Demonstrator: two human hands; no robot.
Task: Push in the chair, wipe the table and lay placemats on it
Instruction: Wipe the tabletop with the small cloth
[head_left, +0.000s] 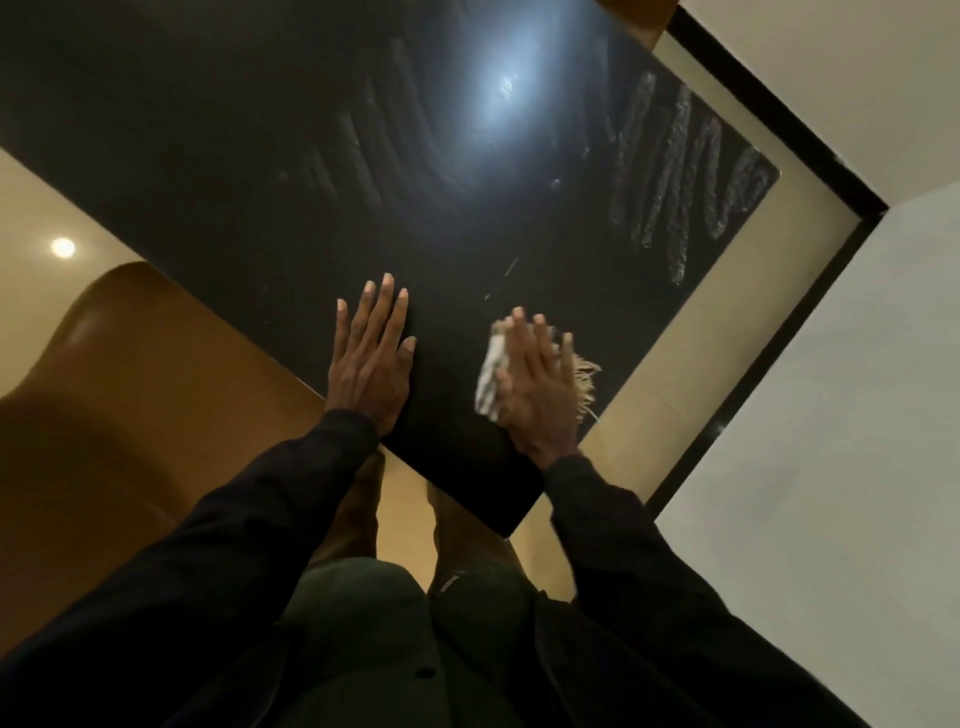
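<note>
Most cloth (489, 375) under right hand (536, 391)

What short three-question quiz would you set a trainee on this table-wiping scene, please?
1. True or false: the left hand lies flat on the black table and holds nothing.
2. Multiple choice: what does the right hand press onto the table? A) a fringed white cloth B) a placemat C) a sponge
3. Fill in: the zigzag wipe streaks lie on the person's ____ side of the table.

Key: 1 true; 2 A; 3 right.
</note>
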